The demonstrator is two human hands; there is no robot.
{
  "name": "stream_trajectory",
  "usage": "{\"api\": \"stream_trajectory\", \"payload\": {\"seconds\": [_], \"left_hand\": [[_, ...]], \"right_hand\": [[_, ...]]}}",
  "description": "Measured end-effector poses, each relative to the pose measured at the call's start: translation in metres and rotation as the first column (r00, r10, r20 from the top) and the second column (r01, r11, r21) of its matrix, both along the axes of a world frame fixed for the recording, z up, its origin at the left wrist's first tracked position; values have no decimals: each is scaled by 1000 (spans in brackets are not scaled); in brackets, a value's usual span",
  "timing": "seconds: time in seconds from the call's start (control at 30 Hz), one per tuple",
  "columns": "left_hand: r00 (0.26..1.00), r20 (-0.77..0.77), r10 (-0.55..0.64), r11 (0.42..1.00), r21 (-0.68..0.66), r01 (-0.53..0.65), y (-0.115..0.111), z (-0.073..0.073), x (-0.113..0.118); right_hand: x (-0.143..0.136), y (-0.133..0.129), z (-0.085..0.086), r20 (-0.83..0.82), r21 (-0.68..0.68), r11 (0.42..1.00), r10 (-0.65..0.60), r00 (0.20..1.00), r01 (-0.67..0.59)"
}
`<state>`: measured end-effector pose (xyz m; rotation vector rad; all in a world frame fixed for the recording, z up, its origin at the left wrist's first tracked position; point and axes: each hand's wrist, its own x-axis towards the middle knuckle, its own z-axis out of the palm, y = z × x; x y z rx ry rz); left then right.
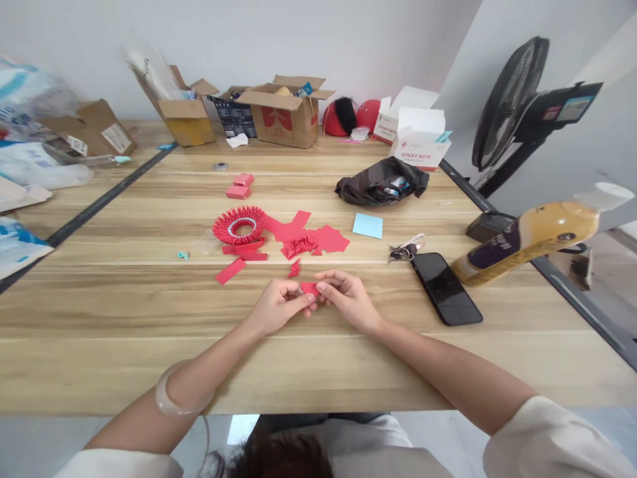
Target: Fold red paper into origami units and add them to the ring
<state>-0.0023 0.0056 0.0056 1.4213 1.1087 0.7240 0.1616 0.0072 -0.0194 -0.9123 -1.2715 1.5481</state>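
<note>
Left grip [276, 307]: thumb and fingers pinching a small red paper [309, 288] at its left side.
Right grip [347, 300]: pinching the same paper at its right side, thumb on top.
Paper position: between both grips, over the table [149, 305] — fold partly hidden by fingers.
Folded red piece [294, 268]: just beyond the grips.
Red pile [298, 247]: farther beyond, beside flat red sheets [334, 239].
Spiky red ring [221, 229]: beyond and left of left grip — red strips [231, 271] nearer.
Black phone [446, 289]: right of right grip, keys [402, 253] just beside it.
</note>
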Motion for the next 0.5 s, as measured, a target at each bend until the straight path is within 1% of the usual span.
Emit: {"api": "stream_trajectory", "payload": {"seconds": [0.07, 0.13, 0.2, 0.33, 0.43, 0.5], "left_hand": [[1000, -16, 3, 1000, 29, -2, -1, 1, 0], [999, -44, -3, 998, 64, 6, -1, 2, 0], [996, -91, -2, 994, 110, 12, -3, 2, 0], [984, -170, 62, 977, 213, -24, -5, 2, 0], [986, -150, 66, 972, 235, -29, -6, 2, 0], [990, -125, 60, 971, 238, -29, -7, 0, 0]], "right_hand": [[1, 1, 1, -38, -9, 997, 79, 996, -79], [2, 1, 2, -64, 1, 992, 127, 990, -127], [2, 1, 3, -76, 18, 993, 120, 990, -118], [3, 2, 4, -49, 58, 996, 76, 996, -73], [3, 2, 4, -22, 75, 995, 69, 997, -68], [3, 2, 3, 19, 61, 995, 72, 997, -73]]}}
